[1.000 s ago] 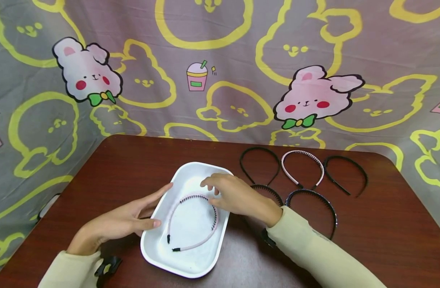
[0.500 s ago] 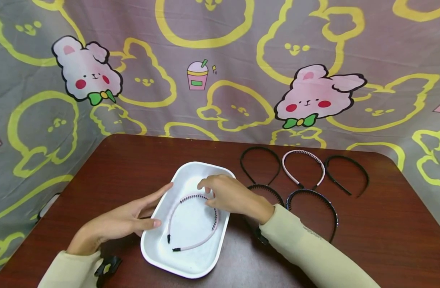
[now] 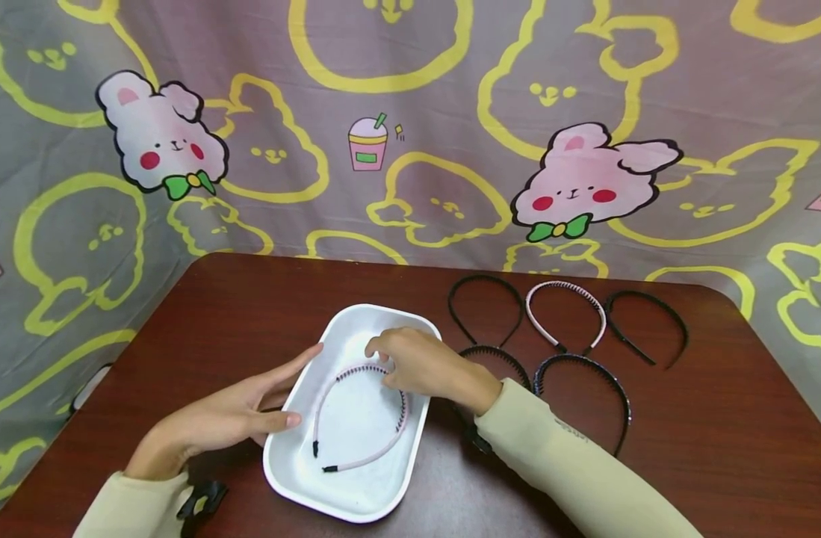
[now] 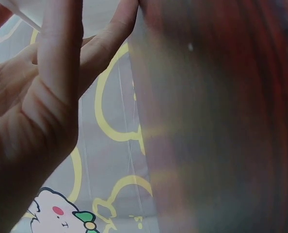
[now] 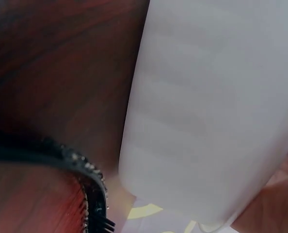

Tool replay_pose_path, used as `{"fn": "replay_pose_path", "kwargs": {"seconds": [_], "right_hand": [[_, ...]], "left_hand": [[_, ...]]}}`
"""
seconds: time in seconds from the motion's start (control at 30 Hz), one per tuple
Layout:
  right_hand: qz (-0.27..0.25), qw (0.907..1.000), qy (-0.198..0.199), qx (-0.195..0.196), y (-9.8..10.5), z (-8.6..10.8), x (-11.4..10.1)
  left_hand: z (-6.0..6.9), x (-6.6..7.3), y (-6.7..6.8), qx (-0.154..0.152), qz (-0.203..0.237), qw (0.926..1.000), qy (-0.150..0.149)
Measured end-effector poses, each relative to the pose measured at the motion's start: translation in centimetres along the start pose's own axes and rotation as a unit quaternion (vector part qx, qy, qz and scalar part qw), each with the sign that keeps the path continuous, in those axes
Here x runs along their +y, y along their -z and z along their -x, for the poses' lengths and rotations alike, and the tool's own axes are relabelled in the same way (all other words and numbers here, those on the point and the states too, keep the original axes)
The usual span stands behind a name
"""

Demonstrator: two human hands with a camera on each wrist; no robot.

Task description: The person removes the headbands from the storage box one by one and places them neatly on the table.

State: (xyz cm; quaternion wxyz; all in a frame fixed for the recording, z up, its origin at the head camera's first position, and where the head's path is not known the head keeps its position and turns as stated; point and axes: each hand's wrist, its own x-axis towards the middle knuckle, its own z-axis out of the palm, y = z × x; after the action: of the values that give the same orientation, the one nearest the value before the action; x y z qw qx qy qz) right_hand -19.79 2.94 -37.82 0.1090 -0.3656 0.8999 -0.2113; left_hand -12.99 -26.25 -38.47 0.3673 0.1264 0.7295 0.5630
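In the head view a white tray (image 3: 285, 486) stands on the table. A pale pink headband (image 3: 370, 457) with dark teeth and black ends lies inside it. My left hand (image 3: 231, 411) holds the tray's left side, its thumb over the rim and its other fingers outside. The left wrist view shows those fingers (image 4: 107, 43) stretched against the tray. My right hand (image 3: 417, 366) is over the tray's right part, with loosely bent fingers above the headband's toothed arc. It covers part of that arc; I cannot see whether the fingertips touch it.
Right of the tray lie several headbands: a thin black one (image 3: 485, 276), a pink one (image 3: 533, 312), another black one (image 3: 675, 321), a sparkly dark one (image 3: 625, 403) and a toothed black one (image 3: 511, 359) partly hidden by my right arm. A patterned cloth (image 3: 437, 97) hangs behind the table.
My right hand and forearm have shifted slightly left over the tray. The headband keeps its place in the tray, and my left hand stays on the tray's side.
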Motion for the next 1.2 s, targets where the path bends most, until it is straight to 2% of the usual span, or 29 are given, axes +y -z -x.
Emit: {"fn": "replay_pose_path", "kwargs": {"seconds": [0.2, 0.5, 1.2], "right_hand": [[0.007, 0.9998, -0.013, -0.013, -0.18, -0.16, 0.06], [0.046, 0.9986, 0.011, -0.024, -0.22, -0.53, -0.05], [0.071, 0.9965, 0.025, -0.036, -0.55, -0.81, 0.17]], "left_hand": [[-0.15, -0.03, 0.09, 0.000, -0.002, 1.0000, -0.004], [-0.08, 0.10, 0.12, 0.008, -0.005, 0.9999, 0.006], [-0.16, 0.13, 0.01, 0.003, -0.014, 0.9999, -0.001]]}}
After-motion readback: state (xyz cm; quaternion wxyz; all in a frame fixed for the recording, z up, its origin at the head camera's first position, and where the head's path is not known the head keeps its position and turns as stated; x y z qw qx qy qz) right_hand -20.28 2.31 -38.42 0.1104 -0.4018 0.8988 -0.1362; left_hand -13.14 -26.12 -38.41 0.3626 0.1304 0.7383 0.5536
